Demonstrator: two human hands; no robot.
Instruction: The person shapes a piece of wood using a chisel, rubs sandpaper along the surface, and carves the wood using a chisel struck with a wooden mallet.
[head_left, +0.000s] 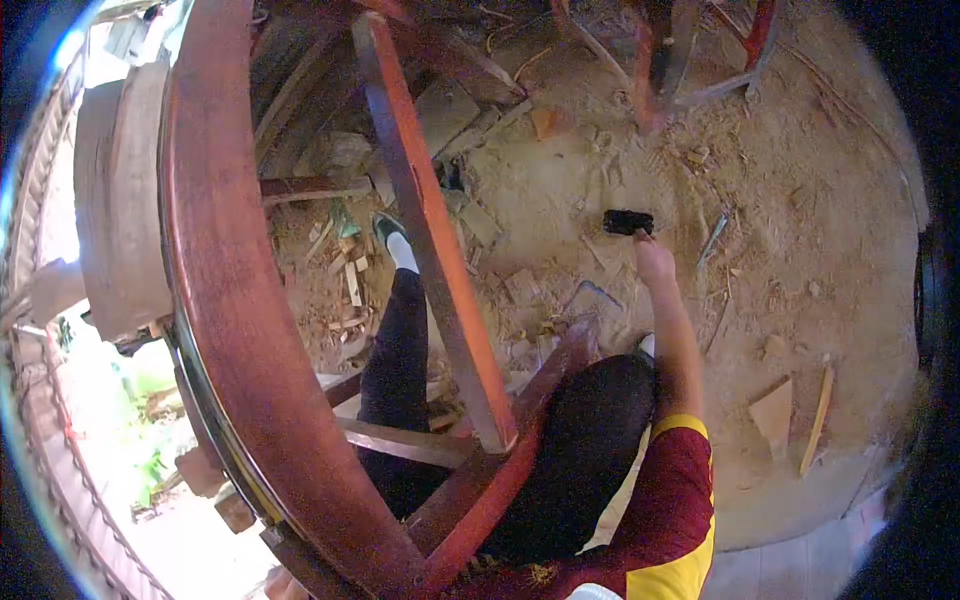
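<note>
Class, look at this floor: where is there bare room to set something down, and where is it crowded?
Fairly bare dirt lies just left of the brush in the right hand, and below the wooden scraps at lower right. It is crowded between the slanting bar and the curved beam, with a leg and loose wood pieces.

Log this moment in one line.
right hand: holding black brush-like tool | left hand: not clearly visible | wooden frame: bars in front of legs | floor: dirt, wood scraps
</note>
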